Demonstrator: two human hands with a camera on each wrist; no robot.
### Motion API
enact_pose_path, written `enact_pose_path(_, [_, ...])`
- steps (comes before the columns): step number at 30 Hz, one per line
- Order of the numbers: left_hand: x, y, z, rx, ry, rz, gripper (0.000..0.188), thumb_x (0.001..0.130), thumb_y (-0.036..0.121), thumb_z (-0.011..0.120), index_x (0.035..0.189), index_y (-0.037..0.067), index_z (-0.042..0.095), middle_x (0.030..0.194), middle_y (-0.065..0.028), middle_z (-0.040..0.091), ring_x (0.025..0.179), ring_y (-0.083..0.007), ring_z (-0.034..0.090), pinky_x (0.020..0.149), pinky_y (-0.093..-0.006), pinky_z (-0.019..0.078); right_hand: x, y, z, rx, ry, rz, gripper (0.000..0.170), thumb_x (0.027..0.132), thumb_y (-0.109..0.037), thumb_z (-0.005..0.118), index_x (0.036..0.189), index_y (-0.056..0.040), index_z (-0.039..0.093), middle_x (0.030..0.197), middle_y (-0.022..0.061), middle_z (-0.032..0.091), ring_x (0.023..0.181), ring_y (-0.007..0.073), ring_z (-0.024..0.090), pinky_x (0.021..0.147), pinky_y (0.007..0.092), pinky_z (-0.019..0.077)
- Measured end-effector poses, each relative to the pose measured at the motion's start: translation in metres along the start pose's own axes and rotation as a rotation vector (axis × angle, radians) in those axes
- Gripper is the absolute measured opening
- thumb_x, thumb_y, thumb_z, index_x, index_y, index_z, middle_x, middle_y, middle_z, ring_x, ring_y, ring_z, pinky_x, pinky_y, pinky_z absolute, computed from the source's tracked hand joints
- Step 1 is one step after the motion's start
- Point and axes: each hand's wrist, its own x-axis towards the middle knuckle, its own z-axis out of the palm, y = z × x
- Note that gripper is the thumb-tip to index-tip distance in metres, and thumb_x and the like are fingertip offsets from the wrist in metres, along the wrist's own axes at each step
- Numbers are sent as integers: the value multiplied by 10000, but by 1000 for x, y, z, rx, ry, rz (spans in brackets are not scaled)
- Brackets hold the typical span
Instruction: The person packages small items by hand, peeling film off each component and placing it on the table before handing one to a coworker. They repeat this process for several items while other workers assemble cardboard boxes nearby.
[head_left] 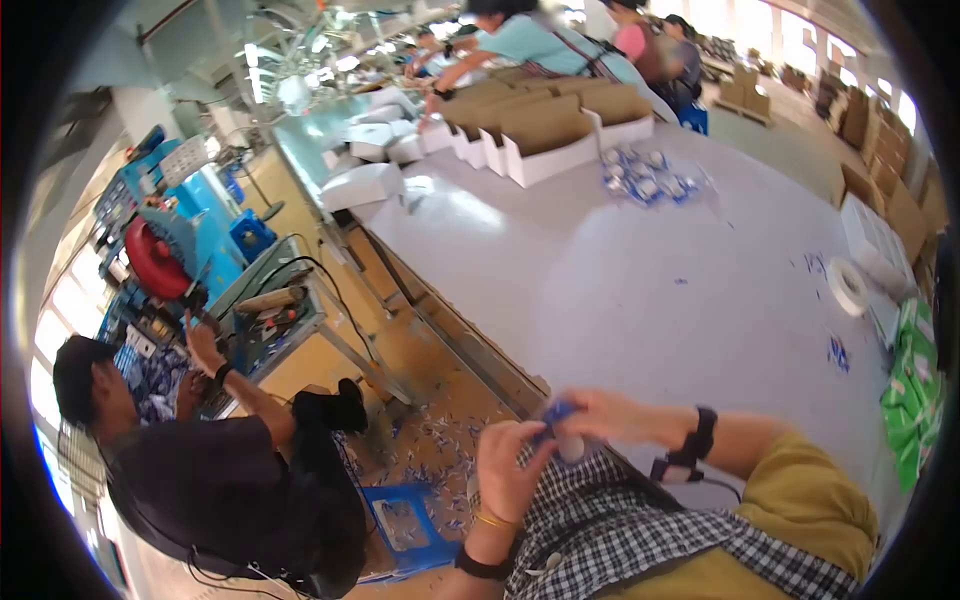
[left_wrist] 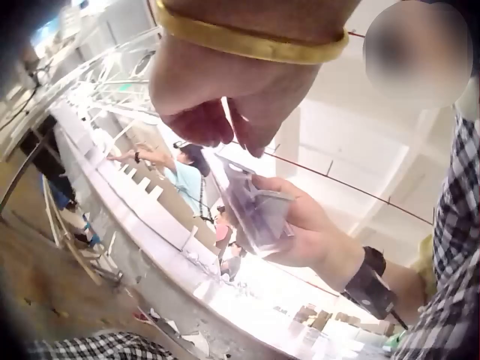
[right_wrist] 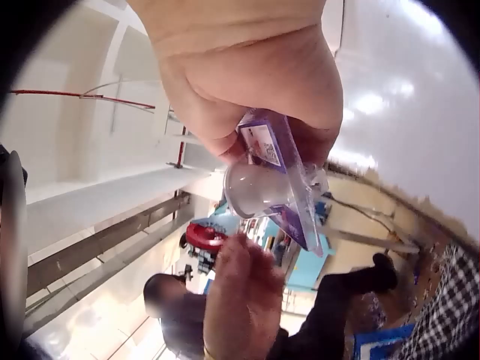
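My right hand [head_left: 622, 415] grips a clear plastic blister pack with a purple-blue printed card [right_wrist: 298, 217] by one end. A white, round, cup-like part [right_wrist: 253, 189] bulges from the pack's face, and a small printed code shows on the card. In the left wrist view the see-through pack [left_wrist: 262, 217] stands tilted in the right hand's fingers. Close beside its free end is my left hand [head_left: 505, 472], thumb and fingers bent toward the pack. A gap shows between the thumb and fingers in the left wrist view, with nothing visible held there.
On the long table [head_left: 640, 300] lie several blue-and-white packs [head_left: 648, 176], white boxes with brown contents [head_left: 550, 150], a tape roll [head_left: 847, 287] and a green bag [head_left: 910, 390]. A seated person [head_left: 230, 480] works at a machine on the left. Blue scraps litter the floor.
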Motion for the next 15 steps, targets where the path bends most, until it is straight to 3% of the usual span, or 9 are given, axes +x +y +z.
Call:
enact_pose_path(1, [-1, 2, -1, 11, 38, 6, 266, 730, 69, 771, 950, 43, 624, 844, -73, 575, 678, -147, 532, 619, -256, 446, -1, 10, 7, -62, -66, -94, 263, 897, -191, 559, 1123, -58, 562, 881, -15, 572, 754, 63, 518, 617, 226, 423])
enact_pose_path(3, [-16, 4, -2, -60, -69, -111, 288, 678, 81, 799, 909, 57, 628, 800, -80, 555, 645, -176, 522, 582, -265, 445, -10, 4, 14, 19, -128, 266, 235, 925, -199, 515, 1119, -78, 570, 863, -9, 561, 769, 85, 516, 633, 250, 421])
enact_pose_path(6, [-31, 1, -8, -115, -120, -174, 252, 709, 88, 784, 899, 51, 623, 802, -72, 570, 637, -171, 558, 563, -262, 465, -17, 11, 19, -36, -169, 320, 207, 942, -207, 490, 1077, -72, 569, 831, 6, 542, 753, 112, 510, 630, 282, 417])
enact_pose_path(8, [-36, 6, -12, -131, -198, -236, 225, 738, 86, 761, 904, 36, 617, 814, -85, 586, 658, -178, 608, 581, -270, 495, -21, 14, 24, -140, -169, 239, 198, 943, -205, 488, 1057, -61, 562, 809, 10, 541, 734, 121, 510, 619, 286, 413])
enact_pose_path(10, [-43, 4, -8, -145, -163, -241, 208, 747, 75, 746, 903, 31, 617, 818, -89, 592, 663, -182, 614, 582, -279, 498, -24, 6, 27, -318, -143, 122, 198, 942, -216, 495, 1007, -36, 541, 751, 36, 540, 674, 145, 513, 581, 309, 407])
enact_pose_path(15, [-46, 4, -4, -103, -118, -206, 163, 770, 69, 701, 898, 44, 603, 816, -100, 603, 686, -214, 619, 593, -304, 510, -24, 19, 31, -377, -85, 63, 206, 934, -224, 511, 966, -22, 536, 741, 84, 543, 652, 181, 517, 582, 332, 412])
